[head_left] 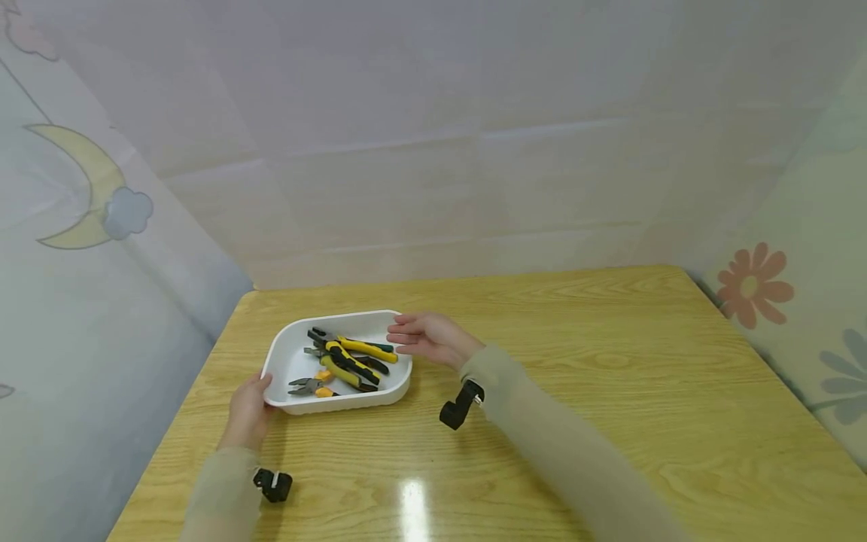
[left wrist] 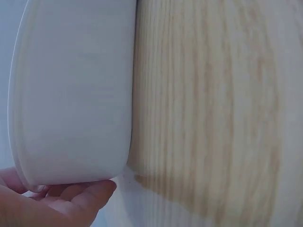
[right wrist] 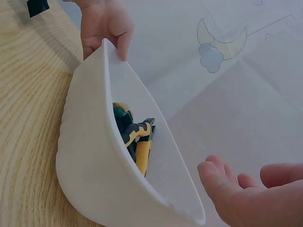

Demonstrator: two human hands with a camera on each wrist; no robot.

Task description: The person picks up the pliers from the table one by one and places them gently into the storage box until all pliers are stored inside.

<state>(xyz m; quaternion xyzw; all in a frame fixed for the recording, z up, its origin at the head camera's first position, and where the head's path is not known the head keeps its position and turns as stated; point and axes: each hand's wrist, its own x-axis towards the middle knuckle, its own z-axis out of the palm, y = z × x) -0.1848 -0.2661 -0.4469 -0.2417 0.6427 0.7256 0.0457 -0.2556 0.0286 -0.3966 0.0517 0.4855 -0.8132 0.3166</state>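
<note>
A white plastic tray (head_left: 339,404) stands on the left part of the table with several pliers in it. One pair with orange handles (head_left: 313,386) lies near its front wall; pliers with yellow-and-black handles (head_left: 352,363) are heaped behind. My left hand (head_left: 249,412) grips the tray's left end, thumb over the rim and fingers against the outer wall (left wrist: 75,94). At the tray's right end hovers my right hand (head_left: 433,339), fingers extended and holding nothing. The right wrist view shows this hand (right wrist: 255,194) beside the rim, with a gap between them.
The wooden table (head_left: 576,361) extends to the right and in front of the tray. A fabric backdrop (head_left: 440,188) rises behind it, with printed side walls at left and right. Each wrist carries a small black camera mount (head_left: 460,405).
</note>
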